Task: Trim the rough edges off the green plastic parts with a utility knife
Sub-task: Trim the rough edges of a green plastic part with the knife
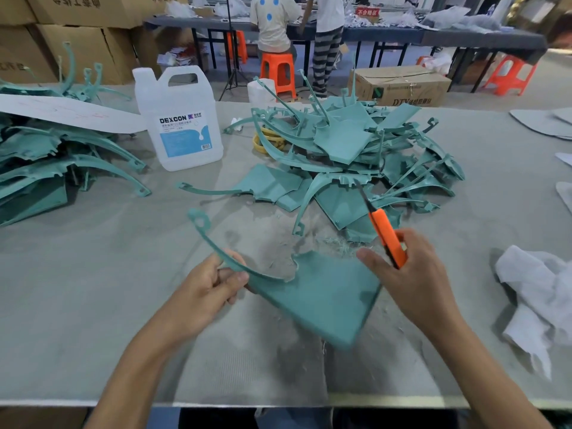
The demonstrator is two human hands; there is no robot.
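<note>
Knife [387, 235] points away, perhaps slightly left.

Head view, down over table [93, 305]

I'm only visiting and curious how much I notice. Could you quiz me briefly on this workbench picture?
1. True or false: the left hand holds the orange utility knife.
2. What stands left of the middle pile of green parts? A) white jug B) red bucket C) toolbox
3. Fill in: the crumpled ____ cloth lies right of the right hand.
Key: 1 false, the right hand holds it; the left grips a green part. 2 A. 3 white.
</note>
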